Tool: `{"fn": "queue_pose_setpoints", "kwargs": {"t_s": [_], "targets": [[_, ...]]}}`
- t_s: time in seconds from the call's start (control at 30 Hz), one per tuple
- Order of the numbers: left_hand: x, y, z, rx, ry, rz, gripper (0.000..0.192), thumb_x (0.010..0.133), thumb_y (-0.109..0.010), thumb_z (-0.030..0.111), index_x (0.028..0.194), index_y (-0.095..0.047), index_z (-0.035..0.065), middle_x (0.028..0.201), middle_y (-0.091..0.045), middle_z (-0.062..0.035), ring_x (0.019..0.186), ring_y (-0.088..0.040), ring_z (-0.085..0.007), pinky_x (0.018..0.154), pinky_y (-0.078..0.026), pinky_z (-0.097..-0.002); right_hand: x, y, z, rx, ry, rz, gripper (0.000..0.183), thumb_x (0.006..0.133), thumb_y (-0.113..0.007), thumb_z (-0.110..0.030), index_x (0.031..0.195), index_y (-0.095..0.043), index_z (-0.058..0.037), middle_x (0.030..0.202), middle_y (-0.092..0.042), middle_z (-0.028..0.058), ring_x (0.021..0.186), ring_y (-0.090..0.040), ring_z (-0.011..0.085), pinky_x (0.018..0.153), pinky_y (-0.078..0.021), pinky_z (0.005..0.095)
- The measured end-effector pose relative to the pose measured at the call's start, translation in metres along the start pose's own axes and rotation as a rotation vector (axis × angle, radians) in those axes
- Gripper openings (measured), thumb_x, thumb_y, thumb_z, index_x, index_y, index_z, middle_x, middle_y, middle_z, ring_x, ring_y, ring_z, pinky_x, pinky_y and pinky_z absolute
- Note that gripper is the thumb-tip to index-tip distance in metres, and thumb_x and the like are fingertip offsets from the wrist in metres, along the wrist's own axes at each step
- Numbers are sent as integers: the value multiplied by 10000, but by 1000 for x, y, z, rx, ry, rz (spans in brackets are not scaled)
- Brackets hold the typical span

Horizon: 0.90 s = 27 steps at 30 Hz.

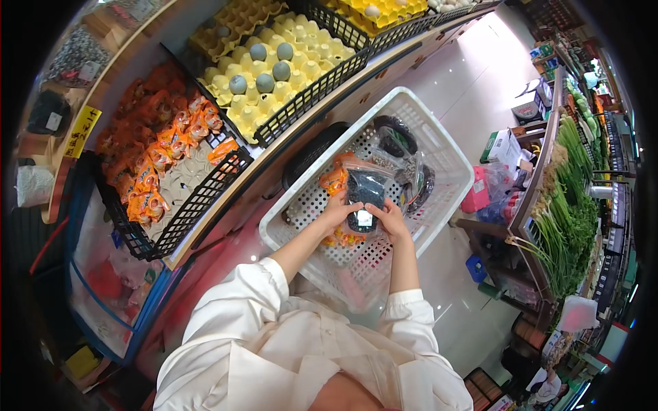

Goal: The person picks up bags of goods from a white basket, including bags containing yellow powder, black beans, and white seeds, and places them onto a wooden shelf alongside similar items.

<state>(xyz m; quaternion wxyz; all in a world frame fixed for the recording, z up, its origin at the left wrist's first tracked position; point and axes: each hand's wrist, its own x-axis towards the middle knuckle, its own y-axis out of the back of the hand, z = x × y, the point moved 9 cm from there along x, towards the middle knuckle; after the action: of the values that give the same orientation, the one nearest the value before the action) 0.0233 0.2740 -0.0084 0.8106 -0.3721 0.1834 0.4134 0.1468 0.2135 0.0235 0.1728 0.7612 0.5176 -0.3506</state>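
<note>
Between my left hand (336, 210) and my right hand (389, 218) is a clear plastic bag of small black beans or grains (365, 186), gripped from both sides. Both thumbs press on its front beside a white label (364, 218). The bag is held over a white perforated plastic basket (443, 180). Inside the basket, an orange-wrapped packet (334, 180) lies by my left hand, and more orange wrapping shows below the bag. Further back are dark round packages (395, 134) and a clear bag of speckled contents (409, 169), partly hidden.
At left, a black crate holds orange-wrapped eggs (177, 141). Beside it, yellow egg trays (303, 46) carry several grey-blue eggs (281, 71). A vegetable stand with green onions (568, 159) is on the right, cartons (501, 146) near it. Tiled floor (452, 303) runs between.
</note>
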Motion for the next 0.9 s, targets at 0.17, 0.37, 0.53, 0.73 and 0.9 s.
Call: {"fn": "queue_pose_setpoints", "kwargs": {"t_s": [0.17,0.37,0.53,0.73,0.9], "targets": [[-63,-15,68,-17,-132,-157,469,869,-676,88,1295,-490,30,1164,-626,-72,1061,-596,-156,928,-480,-308,-66,-7,-55,175,228,134,471,920,-638,-275,1301,-515,-26,1138,-623,34,970,-590,118,844,-454,249],[-135,1,132,57,-299,-240,483,854,-703,105,1287,-503,25,1153,-621,-62,1035,-588,-128,929,-475,-296,-102,-65,-128,245,458,80,279,954,-593,-282,1147,-633,-84,826,-538,-85,683,-432,8,584,-344,178],[-191,17,185,165,-463,-299,512,850,-703,73,1299,-474,-19,1172,-609,-53,1057,-569,-104,953,-459,-281,-143,-106,-185,121,809,111,202,961,-580,-171,1026,-696,-19,846,-599,-37,729,-488,30,647,-394,192],[-240,49,238,185,-585,-264,484,843,-705,63,1271,-495,-25,1155,-618,-55,1027,-588,-107,933,-473,-273,-159,-165,-215,120,787,-38,256,952,-594,-174,1123,-661,3,910,-627,-9,837,-570,70,670,-451,184],[-280,100,265,107,-708,-106,449,841,-690,24,1253,-518,-20,1167,-618,-56,1048,-588,-119,950,-464,-283,-187,-263,-190,-223,739,-386,544,879,-648,-59,1372,-432,19,1135,-583,40,970,-559,115,793,-501,277]]}}
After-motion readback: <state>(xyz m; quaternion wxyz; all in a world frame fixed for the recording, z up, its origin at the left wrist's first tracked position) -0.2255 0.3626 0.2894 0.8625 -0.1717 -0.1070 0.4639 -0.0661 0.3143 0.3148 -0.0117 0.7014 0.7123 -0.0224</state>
